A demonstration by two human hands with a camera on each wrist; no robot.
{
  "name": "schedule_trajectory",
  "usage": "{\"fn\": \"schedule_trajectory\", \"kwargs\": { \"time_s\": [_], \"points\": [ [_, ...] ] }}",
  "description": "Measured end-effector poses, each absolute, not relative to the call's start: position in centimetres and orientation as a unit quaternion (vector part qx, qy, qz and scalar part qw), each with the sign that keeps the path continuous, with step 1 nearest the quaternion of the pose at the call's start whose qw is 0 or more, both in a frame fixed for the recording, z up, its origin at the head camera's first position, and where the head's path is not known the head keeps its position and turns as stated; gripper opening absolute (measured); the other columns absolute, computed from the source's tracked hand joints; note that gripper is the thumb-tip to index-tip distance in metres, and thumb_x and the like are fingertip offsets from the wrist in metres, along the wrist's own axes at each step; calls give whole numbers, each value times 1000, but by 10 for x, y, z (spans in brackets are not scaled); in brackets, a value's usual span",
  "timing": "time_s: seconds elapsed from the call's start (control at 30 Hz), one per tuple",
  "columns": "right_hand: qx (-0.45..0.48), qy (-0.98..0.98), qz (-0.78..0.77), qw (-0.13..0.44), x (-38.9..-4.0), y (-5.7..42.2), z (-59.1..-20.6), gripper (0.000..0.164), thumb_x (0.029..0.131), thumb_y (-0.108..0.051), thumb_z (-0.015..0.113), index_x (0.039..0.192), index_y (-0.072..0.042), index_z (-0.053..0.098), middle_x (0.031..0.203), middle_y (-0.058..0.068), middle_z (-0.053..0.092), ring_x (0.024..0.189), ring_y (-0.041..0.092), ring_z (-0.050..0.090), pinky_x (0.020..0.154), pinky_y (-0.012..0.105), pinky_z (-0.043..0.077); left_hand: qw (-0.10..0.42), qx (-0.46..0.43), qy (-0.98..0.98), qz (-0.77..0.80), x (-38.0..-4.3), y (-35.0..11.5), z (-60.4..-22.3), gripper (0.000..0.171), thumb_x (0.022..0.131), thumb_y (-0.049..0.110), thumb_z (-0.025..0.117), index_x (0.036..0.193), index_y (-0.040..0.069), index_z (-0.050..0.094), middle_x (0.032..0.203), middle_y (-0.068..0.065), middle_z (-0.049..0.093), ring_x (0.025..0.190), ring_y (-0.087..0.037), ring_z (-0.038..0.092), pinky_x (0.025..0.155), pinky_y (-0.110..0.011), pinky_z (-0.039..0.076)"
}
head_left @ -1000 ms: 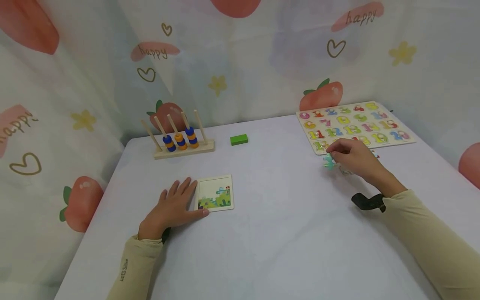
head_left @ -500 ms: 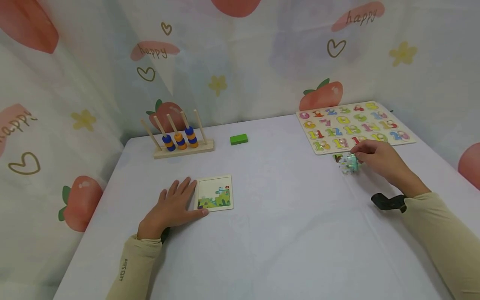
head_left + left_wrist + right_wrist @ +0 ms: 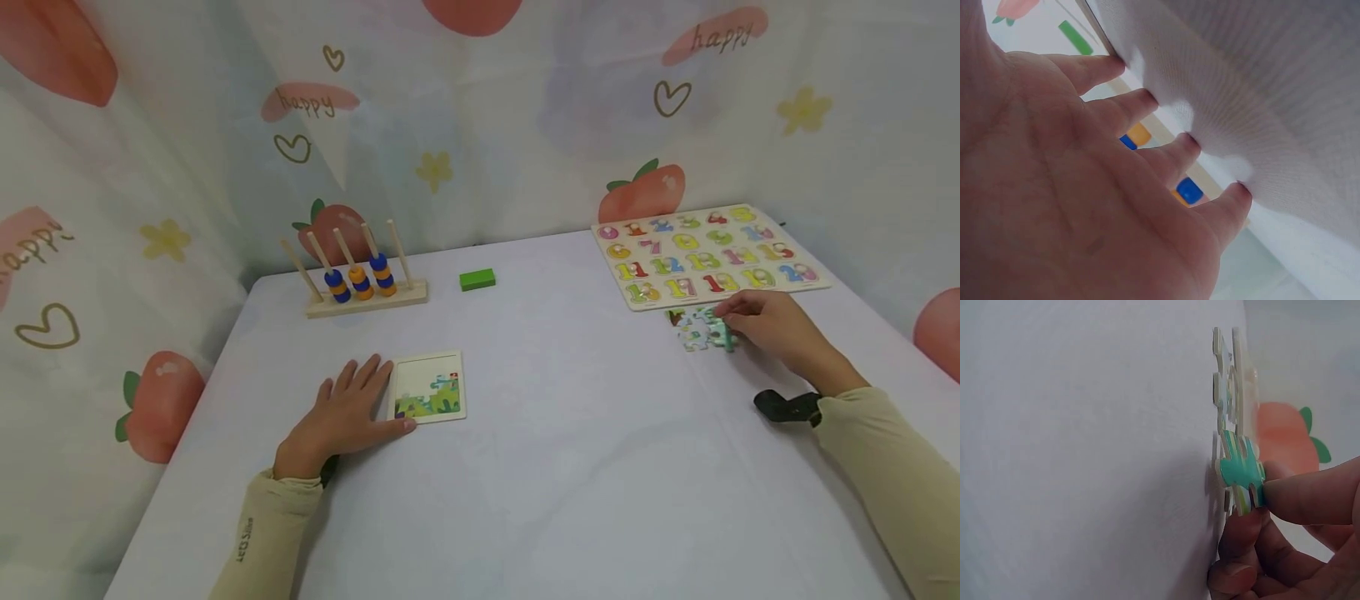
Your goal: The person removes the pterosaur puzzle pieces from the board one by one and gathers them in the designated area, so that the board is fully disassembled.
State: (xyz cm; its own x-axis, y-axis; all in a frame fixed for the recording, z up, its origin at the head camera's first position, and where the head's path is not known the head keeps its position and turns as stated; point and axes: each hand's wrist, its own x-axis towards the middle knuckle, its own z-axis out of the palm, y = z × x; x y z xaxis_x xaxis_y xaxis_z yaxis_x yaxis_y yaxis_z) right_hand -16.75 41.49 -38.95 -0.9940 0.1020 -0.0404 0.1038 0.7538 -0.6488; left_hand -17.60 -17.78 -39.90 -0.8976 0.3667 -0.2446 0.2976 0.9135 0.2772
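Curtain (image 3: 517, 158) with fruit, hearts and lettering hangs behind a white-covered desk (image 3: 570, 475). At the right of the frame, the right hand (image 3: 780, 329) pinches a teal piece (image 3: 1241, 472) between thumb and fingers. It is held by its rim and tilted up off the desk, presumably because so thin a thing is hard to hold flat; whether its lower edge touches the pieces beneath cannot be told. Those loose pieces (image 3: 693, 335) lie close together just left of the fingertips, perhaps gathered there within that hand's easy reach.

At centre left, the left hand (image 3: 341, 425) lies relaxed with fingers spread, grasping nothing. Its index finger and thumb meet the left side and lower left corner of the tray (image 3: 414, 375), likely to keep it from sliding. The tray's lower part is filled, its upper part bare.

Farther out, the number board (image 3: 669, 247) sits just beyond the loose pieces, at the upper right; the green block (image 3: 477, 280) and the bead rack (image 3: 337, 309) stand toward the back, out of the way.

Against the frame of a second ago, the right hand and teal piece have shifted from the pile's left side to its right. Left hand and tray have stayed put.
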Motion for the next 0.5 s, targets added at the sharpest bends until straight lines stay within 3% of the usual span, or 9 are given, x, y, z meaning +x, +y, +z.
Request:
{"fn": "schedule_trajectory", "kwargs": {
  "time_s": [0.27,0.5],
  "points": [
    [52,941,-335,-3,-169,420,-392,24,108,-5,55,123,11,67,119,30,65,100,36,52,72,27,43,152,173,966,120,-173,-176,-395,106,95,66,69,170,3,26,175,-23,18,159,-52,11,121,-76,10],
    [58,943,-328,-1,-168,419,-392,24,108,-4,54,122,11,66,120,33,64,102,40,52,80,42,42,153,175,966,116,-175,-178,-396,106,95,66,69,170,4,25,176,-23,17,159,-52,10,121,-76,10]
  ]
}}
